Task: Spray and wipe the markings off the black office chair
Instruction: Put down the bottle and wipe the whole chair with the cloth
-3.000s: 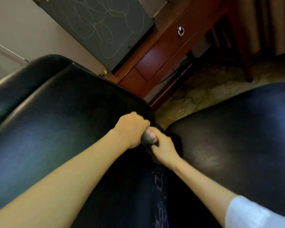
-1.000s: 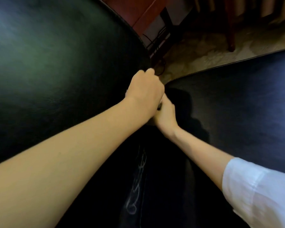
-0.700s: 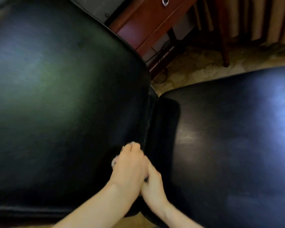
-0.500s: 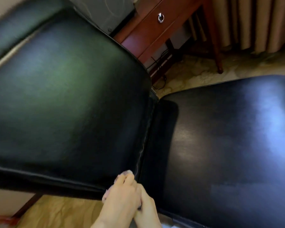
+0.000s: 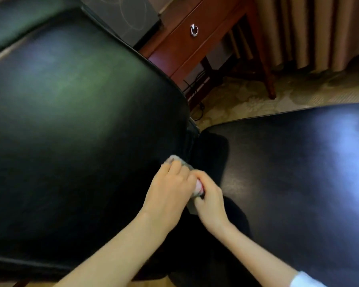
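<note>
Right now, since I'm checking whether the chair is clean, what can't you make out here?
Markings: head view, none visible; left hand, right hand and shadow cover the crease between backrest and seat.
Cloth: head view, mostly hidden inside both hands.
Spray bottle: not in frame.

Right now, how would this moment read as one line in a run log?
step: wipe | left hand: grips cloth | right hand: grips cloth | place: black chair, at its crease | spray bottle: not in view

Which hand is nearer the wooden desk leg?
Right. The right hand lies below-left of the desk leg, gripping the cloth; the left hand sits farther left.
</note>
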Demonstrator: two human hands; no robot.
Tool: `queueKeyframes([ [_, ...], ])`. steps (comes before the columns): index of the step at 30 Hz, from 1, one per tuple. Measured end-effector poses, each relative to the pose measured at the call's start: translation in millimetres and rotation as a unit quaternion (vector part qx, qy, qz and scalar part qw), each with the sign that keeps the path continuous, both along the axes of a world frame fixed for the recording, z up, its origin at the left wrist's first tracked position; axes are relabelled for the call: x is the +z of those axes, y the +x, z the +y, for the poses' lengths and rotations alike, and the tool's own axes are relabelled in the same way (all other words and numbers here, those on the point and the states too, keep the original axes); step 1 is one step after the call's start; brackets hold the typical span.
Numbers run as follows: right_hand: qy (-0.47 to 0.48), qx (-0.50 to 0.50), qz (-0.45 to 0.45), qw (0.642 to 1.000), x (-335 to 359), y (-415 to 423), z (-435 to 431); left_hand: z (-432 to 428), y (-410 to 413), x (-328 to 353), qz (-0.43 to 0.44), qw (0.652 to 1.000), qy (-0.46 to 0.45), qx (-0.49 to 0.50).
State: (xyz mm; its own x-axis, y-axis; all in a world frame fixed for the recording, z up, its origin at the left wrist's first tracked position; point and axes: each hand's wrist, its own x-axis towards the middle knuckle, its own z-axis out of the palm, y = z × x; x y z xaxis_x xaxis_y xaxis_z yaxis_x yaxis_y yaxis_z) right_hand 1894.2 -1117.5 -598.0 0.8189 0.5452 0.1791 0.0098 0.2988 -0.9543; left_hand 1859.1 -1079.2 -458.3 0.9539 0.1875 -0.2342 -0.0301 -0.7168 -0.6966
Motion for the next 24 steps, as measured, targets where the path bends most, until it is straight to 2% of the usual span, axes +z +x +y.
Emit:
queueKeyframes([
  [6,-0.014,-0.088,0.018,0.996,-1,122,71,65,139,-14,-0.069,0.995,0.053,-0.051],
  [8,-0.037,-0.102,0.025,0.994,-1,148,99,87,172,-19,-0.064,0.995,0.058,-0.043],
  [10,-0.082,-0.111,0.034,0.99,-3,168,126,104,192,-26,-0.035,0.993,0.101,-0.055],
  [12,-0.062,-0.088,0.041,0.993,-7,176,140,114,197,-37,-0.014,0.99,0.131,-0.059],
  [15,-0.025,-0.046,0.114,0.992,-21,166,150,120,187,-47,-0.004,0.986,0.151,-0.064],
  [17,0.002,0.012,0.109,0.994,-25,153,151,123,178,-46,0.004,0.986,0.154,-0.058],
  [24,-0.069,0.109,0.096,0.987,-22,79,130,104,100,-43,0.058,0.986,0.152,0.028],
])
